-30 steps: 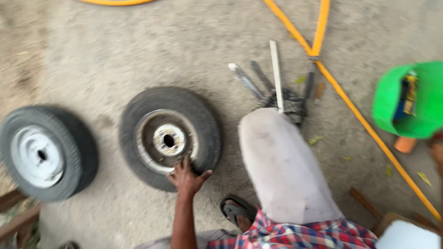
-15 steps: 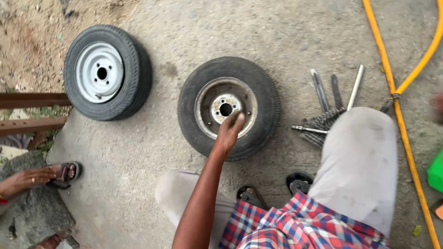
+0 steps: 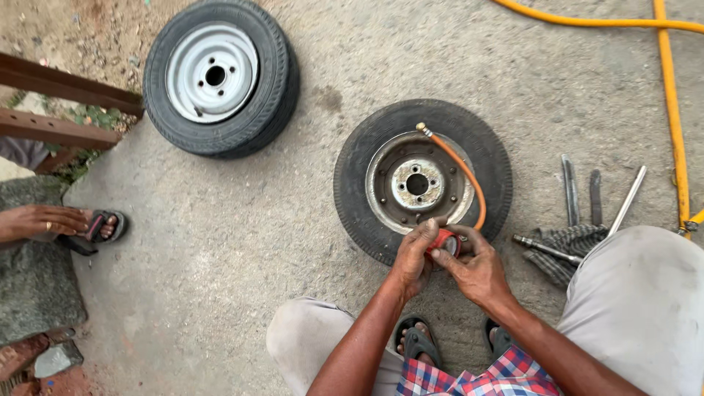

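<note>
A small tyre on a rusty grey rim (image 3: 422, 180) lies flat on the concrete in front of my knees. An orange hose (image 3: 462, 172) curves from the rim's valve at the upper edge down to a red gauge (image 3: 443, 240). My left hand (image 3: 412, 258) and my right hand (image 3: 475, 265) both grip that red gauge over the tyre's near edge.
A second tyre with a pale rim (image 3: 218, 77) lies at the upper left. Metal tyre levers and a cloth (image 3: 579, 220) lie right of the near tyre. A yellow hose (image 3: 671, 110) runs along the right. Another person's hand and sandalled foot (image 3: 66, 224) sit at the left, near rusty bars (image 3: 59, 103).
The view has shifted and steadied. Before, only my left hand touched the rim; now both hands hold a red gauge with an orange hose attached to the valve.
</note>
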